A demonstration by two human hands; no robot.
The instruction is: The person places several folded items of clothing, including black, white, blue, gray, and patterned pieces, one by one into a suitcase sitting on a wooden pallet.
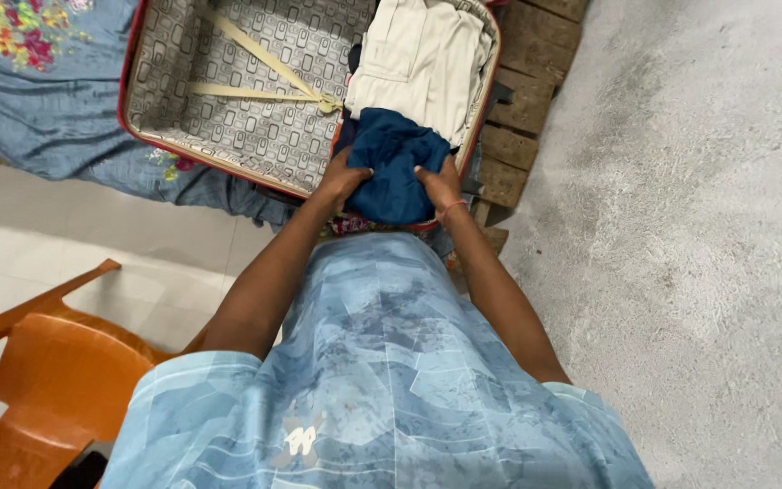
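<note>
Both hands, left hand (344,178) and right hand (442,186), are gripping a dark blue garment (393,163), fingers curled closed. It is lying at the near edge of the open suitcase (228,136), touching cream clothes (418,63).

Both arms reach straight up toward frame centre. The left hand (344,178) and right hand (441,184) sit close together, fingers curled inward.

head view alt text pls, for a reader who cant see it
Both hands, left hand and right hand, press a dark blue garment into an open suitcase beside folded cream clothes; an orange chair stands nearby.
</note>
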